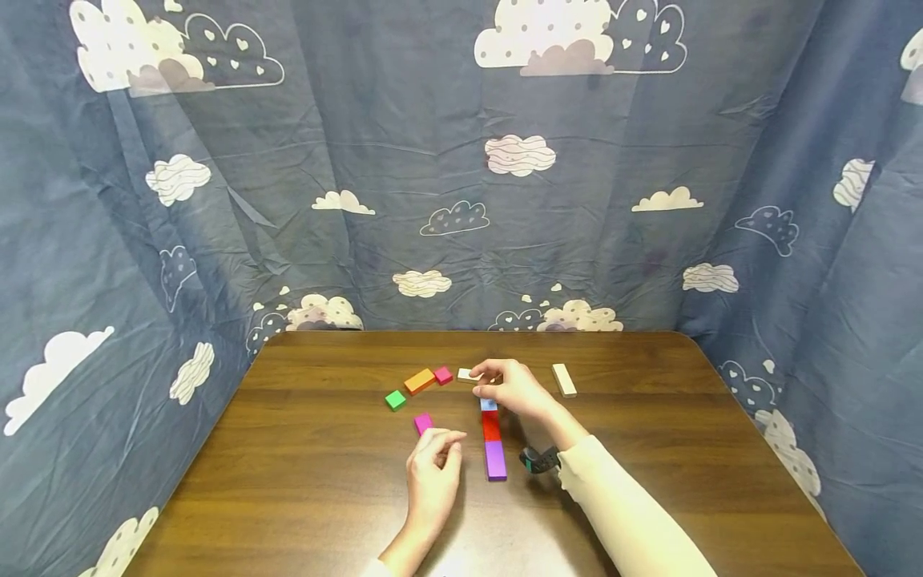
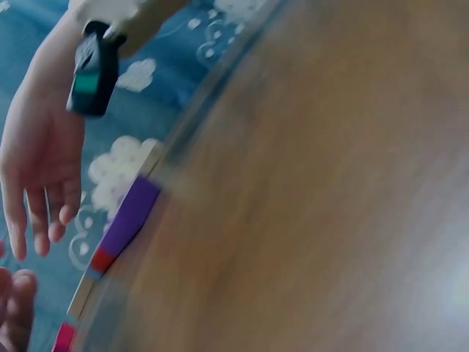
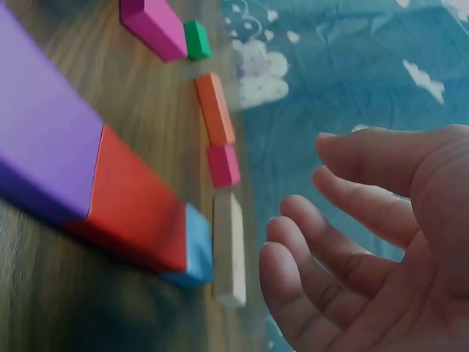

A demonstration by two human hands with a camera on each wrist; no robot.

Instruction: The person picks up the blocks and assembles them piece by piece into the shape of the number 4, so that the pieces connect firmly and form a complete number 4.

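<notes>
My right hand (image 1: 515, 390) hovers over the far end of a row of blocks. In the right wrist view its fingers (image 3: 344, 271) are spread and relaxed, with nothing between them. From near to far, the row has a purple block (image 1: 495, 462), a red block (image 1: 491, 426) and a light blue block (image 1: 489, 405). A cream block (image 3: 229, 253) lies crosswise at the blue end. Loosely bent and holding nothing, my left hand (image 1: 434, 473) is above the table, left of the row, just in front of a magenta block (image 1: 422, 422).
Left of the row's far end lie a pink block (image 1: 443, 375), an orange block (image 1: 420, 382) and a green block (image 1: 395, 401). Another cream block (image 1: 564, 380) lies beyond my right forearm. The brown table (image 1: 303, 481) reaches a patterned blue curtain (image 1: 404, 184).
</notes>
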